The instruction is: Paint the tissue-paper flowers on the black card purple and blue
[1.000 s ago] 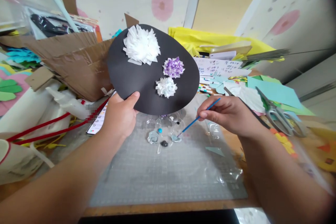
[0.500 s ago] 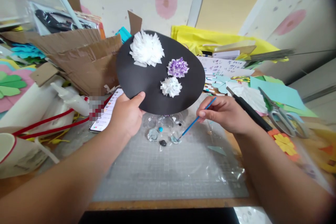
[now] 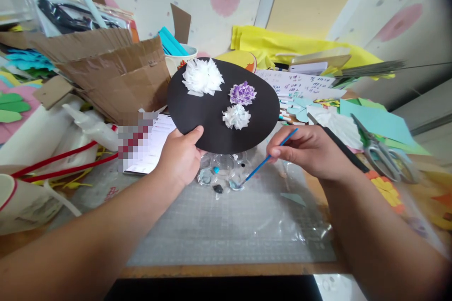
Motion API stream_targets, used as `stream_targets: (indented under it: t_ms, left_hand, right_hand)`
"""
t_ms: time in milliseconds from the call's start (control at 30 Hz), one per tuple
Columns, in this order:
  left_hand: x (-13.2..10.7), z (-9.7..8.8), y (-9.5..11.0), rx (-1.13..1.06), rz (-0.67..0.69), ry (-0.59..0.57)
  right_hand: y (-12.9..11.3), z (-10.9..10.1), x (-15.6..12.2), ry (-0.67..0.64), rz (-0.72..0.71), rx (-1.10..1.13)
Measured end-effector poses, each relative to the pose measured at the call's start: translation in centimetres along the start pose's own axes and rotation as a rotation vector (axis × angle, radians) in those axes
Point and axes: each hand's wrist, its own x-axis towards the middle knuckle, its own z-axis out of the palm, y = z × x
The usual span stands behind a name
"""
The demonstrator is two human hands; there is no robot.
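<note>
My left hand (image 3: pixel 180 157) grips the near edge of a black oval card (image 3: pixel 205 113) and holds it tilted above the table. Three paper flowers are stuck on the card: a large white one (image 3: pixel 202 77), a purple one (image 3: pixel 242 93) and a small white one (image 3: pixel 236 116). My right hand (image 3: pixel 310 150) pinches a thin blue paintbrush (image 3: pixel 268 158). The brush tip rests in a clear plastic paint palette (image 3: pixel 221 175) on the grey cutting mat (image 3: pixel 226 225), just below the card.
Torn cardboard (image 3: pixel 116 75) and a white bottle (image 3: pixel 92 124) crowd the left side. A white cup (image 3: pixel 24 207) stands at the near left. Scissors (image 3: pixel 381 153), a black craft knife (image 3: pixel 339 143), coloured paper (image 3: pixel 377 122) and yellow tissue (image 3: pixel 300 44) lie to the right.
My left hand has lowered the black card and tipped it flatter, closer to the table. The right hand stays with the brush tip in the palette.
</note>
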Motion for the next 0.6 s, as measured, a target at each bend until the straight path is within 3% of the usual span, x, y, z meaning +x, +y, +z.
stream_targets:
  t_ms: [600]
  left_hand:
    - [-0.10, 0.03, -0.07, -0.008, 0.010, -0.015]
  right_hand:
    - [-0.32, 0.20, -0.02, 0.013, -0.034, -0.050]
